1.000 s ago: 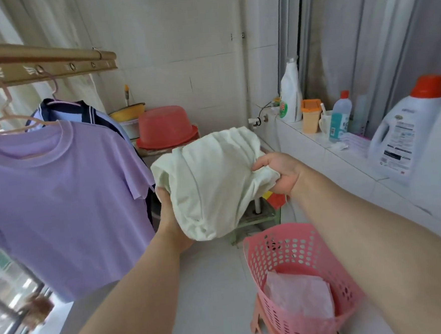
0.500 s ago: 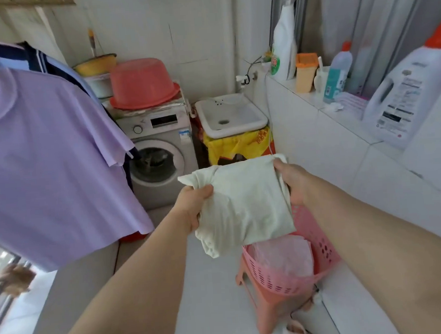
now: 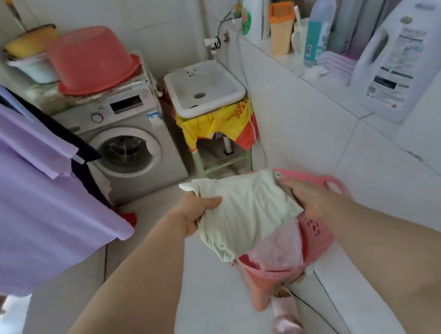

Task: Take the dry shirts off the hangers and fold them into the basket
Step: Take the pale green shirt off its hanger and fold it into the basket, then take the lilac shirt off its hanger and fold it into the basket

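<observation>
A folded pale green shirt (image 3: 246,212) hangs between both hands, just over the mouth of the pink basket (image 3: 316,234). My left hand (image 3: 199,211) grips its left edge and my right hand (image 3: 308,200) grips its right edge above the basket's rim. A folded pink garment (image 3: 277,251) lies inside the basket. At the left a purple T-shirt (image 3: 28,196) hangs, with a dark navy shirt (image 3: 82,150) behind it; their hangers are out of frame.
The basket stands on an orange stool (image 3: 259,292) on the white tiled floor. Behind are a washing machine (image 3: 131,144) topped by a red basin (image 3: 92,61), and a small sink (image 3: 203,87). A tiled ledge on the right holds a detergent jug (image 3: 399,57) and bottles.
Both hands have lowered the folded green shirt from chest height down to the basket's opening, and the view has tilted downward so the hanging rail is gone from sight.
</observation>
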`<state>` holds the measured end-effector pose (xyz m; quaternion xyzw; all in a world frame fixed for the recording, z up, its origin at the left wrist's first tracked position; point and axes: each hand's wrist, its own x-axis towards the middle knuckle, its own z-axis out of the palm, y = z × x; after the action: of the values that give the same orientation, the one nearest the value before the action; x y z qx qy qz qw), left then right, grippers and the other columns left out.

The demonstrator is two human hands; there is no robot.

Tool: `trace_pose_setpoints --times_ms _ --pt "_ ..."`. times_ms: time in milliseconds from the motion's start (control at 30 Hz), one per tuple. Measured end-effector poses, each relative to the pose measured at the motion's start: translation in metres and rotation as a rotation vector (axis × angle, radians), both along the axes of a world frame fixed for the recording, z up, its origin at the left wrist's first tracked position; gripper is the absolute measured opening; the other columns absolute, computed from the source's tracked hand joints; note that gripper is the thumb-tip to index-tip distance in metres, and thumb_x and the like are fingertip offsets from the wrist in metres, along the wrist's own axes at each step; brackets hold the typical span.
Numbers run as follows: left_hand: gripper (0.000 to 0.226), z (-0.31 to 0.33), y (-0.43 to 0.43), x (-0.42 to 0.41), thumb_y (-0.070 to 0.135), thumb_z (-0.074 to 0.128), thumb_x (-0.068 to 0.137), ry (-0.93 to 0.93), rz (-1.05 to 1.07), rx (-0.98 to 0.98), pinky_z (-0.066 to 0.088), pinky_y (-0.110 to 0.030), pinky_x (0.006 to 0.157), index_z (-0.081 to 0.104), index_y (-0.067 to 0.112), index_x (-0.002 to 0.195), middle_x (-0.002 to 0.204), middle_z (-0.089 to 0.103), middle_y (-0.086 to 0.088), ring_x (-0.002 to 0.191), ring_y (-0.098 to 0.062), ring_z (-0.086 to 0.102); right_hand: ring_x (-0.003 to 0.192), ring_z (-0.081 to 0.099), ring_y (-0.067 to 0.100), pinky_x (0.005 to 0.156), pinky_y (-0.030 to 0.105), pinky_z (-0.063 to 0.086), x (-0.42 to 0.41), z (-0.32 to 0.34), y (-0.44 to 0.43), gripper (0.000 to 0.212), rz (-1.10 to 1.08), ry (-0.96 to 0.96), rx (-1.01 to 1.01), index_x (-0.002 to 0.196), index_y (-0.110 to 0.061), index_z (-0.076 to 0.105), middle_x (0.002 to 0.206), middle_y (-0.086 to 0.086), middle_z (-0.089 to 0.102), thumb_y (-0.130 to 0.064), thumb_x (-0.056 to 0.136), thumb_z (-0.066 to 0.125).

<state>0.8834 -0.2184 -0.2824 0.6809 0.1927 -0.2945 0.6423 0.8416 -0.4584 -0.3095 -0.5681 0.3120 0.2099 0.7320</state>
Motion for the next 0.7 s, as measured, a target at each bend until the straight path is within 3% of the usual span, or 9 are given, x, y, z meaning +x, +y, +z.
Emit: trace_pose_setpoints --times_ms 67,133,233,333,433,500,567,633,700 --pt "0.038 -0.017 -0.017 0.007 -0.003 0.069 0.081 -0.002 -0.011 0.008 0.054 -0.046 0.083 0.059 0.003 0.118 0.108 0.069 -0.015 0.095 -0.032 0.067 0.101 0.067 0.022 0.072 0.032 0.056 0.011 -0.005 -0.012 0.042 -0.002 0.019 -0.027 0.122 -0.018 0.062 0.111 0.004 0.07 -0.045 0.089 0.06" --pt "0.033 -0.035 -0.034 0.017 -0.003 0.066 0.084 -0.009 0.015 0.017 0.054 -0.045 0.083 0.059 0.005 0.115 0.104 0.069 -0.013 0.093 -0.031 0.067 0.094 0.066 0.025 0.075 0.034 0.054 0.019 -0.015 -0.024 0.034 0.001 0.045 -0.141 0.121 -0.011 0.06 0.107 0.009 0.068 -0.028 0.092 0.061" --pt "0.029 -0.064 -0.055 0.028 -0.006 0.064 0.083 -0.01 0.037 0.078 0.054 -0.045 0.083 0.059 0.004 0.11 0.1 0.068 -0.012 0.091 -0.032 0.066 0.082 0.063 0.028 0.066 0.034 0.054 0.025 -0.038 -0.038 0.024 0.005 0.135 -0.213 0.115 -0.002 0.057 0.108 0.016 0.065 0.004 0.093 0.048" --pt "0.039 -0.093 -0.074 0.036 -0.007 0.066 0.078 0.001 0.022 0.166 0.051 -0.05 0.091 0.056 0.003 0.114 0.107 0.065 -0.013 0.099 -0.034 0.063 0.105 0.06 0.035 0.076 0.039 0.055 0.028 -0.061 -0.05 0.044 0.106 0.22 -0.262 0.122 0.002 0.052 0.117 0.018 0.06 0.02 0.085 0.036" --pt "0.043 -0.115 -0.09 0.04 -0.007 0.066 0.078 0.047 -0.025 0.204 0.05 -0.051 0.094 0.053 0.009 0.116 0.111 0.063 -0.011 0.103 -0.033 0.06 0.12 0.049 0.041 0.09 0.05 0.048 0.031 -0.083 -0.065 0.052 0.179 0.312 -0.279 0.117 -0.015 0.044 0.118 0.016 0.05 0.022 0.084 0.03" --pt "0.043 -0.126 -0.098 0.042 -0.005 0.067 0.079 0.085 -0.041 0.234 0.049 -0.049 0.095 0.052 0.009 0.117 0.111 0.062 -0.009 0.105 -0.033 0.059 0.119 0.049 0.043 0.091 0.05 0.048 0.036 -0.094 -0.073 0.059 0.246 0.348 -0.323 0.129 -0.01 0.042 0.116 0.017 0.052 0.022 0.08 0.035" --pt "0.042 -0.14 -0.105 0.048 -0.003 0.067 0.081 0.123 -0.06 0.254 0.049 -0.045 0.093 0.05 0.008 0.117 0.109 0.06 -0.008 0.106 -0.032 0.058 0.112 0.052 0.039 0.086 0.041 0.049 0.038 -0.106 -0.08 0.058 0.305 0.368 -0.376 0.127 -0.011 0.04 0.099 0.015 0.051 0.022 0.08 0.036" --pt "0.05 -0.151 -0.112 0.055 0.001 0.069 0.08 0.163 -0.094 0.294 0.051 -0.044 0.091 0.047 0.004 0.125 0.111 0.06 -0.01 0.106 -0.032 0.058 0.097 0.055 0.035 0.079 0.04 0.05 0.039 -0.12 -0.087 0.055 0.316 0.446 -0.38 0.122 -0.01 0.045 0.093 0.015 0.051 0.021 0.078 0.037" --pt "0.059 -0.165 -0.119 0.062 0.009 0.07 0.081 0.172 -0.189 0.515 0.054 -0.041 0.085 0.041 0.003 0.132 0.103 0.059 -0.01 0.101 -0.031 0.061 0.083 0.059 0.026 0.07 0.031 0.054 0.037 -0.13 -0.095 0.033 0.513 0.489 -0.556 0.105 -0.002 0.057 0.084 0.011 0.056 0.006 0.073 0.056"
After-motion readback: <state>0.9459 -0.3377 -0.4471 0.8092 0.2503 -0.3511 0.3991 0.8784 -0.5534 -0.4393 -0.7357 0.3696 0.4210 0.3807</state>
